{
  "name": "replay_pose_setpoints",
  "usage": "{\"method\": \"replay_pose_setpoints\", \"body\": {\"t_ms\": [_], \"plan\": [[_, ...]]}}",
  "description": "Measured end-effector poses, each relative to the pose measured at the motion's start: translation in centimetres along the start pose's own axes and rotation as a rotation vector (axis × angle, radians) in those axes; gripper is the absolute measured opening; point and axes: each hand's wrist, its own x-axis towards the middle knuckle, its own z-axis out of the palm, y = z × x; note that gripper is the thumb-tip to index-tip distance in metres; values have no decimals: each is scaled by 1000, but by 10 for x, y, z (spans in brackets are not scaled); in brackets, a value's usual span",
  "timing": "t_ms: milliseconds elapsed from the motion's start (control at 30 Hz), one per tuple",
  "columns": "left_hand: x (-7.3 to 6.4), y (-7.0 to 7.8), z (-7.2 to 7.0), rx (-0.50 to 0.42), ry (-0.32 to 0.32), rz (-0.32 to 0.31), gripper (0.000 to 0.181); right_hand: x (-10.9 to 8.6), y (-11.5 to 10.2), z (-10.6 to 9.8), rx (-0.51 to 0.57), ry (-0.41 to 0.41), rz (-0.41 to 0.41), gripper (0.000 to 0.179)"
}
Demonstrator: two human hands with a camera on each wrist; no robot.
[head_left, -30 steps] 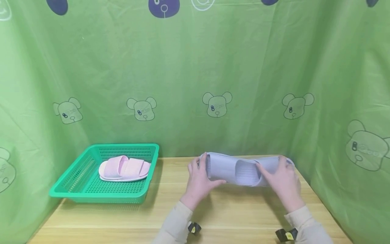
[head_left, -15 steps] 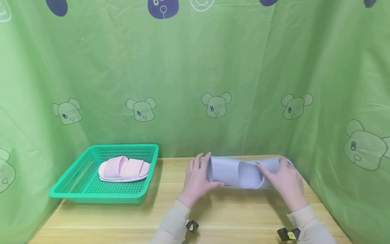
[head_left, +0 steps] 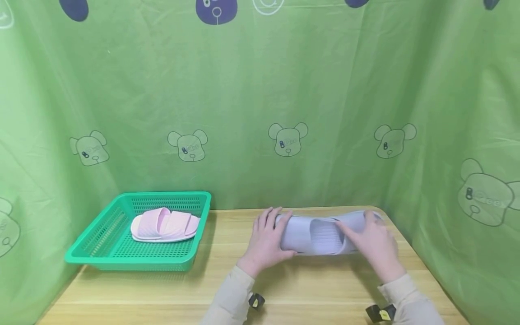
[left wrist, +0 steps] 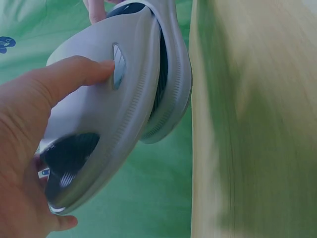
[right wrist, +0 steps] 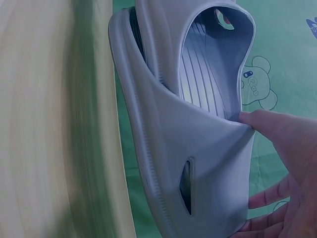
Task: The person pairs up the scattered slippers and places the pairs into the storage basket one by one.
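A pair of pale grey-lilac slippers point(head_left: 296, 234), fitted one into the other, is held up at the right side of the table, apart from its top in both wrist views. My left hand point(head_left: 266, 241) grips their left end. In the left wrist view, its thumb presses on the upper point(left wrist: 91, 106) near a slot while other fingers go behind. Around the right end, my right hand point(head_left: 378, 243) has its thumb at the strap's edge, seen in the right wrist view against the slipper point(right wrist: 213, 153). Its other fingers are partly hidden behind.
At the left of the wooden table point(head_left: 325, 298) stands a green plastic basket point(head_left: 134, 260) with pink slippers point(head_left: 176, 225) in it. A green curtain point(head_left: 243, 90) with bear prints encloses the back and sides.
Both hands have kept hold of the grey-lilac slippers, which have come slightly lower and nearer. Over the last half second they have shifted a little left. The basket stays put.
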Motion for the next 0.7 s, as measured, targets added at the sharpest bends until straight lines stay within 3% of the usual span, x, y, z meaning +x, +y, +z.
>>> {"method": "replay_pose_setpoints", "body": {"t_ms": [700], "plan": [[0,2,-2,60,35,9,103,-1,-5,5,-21,-20,13,108]]}}
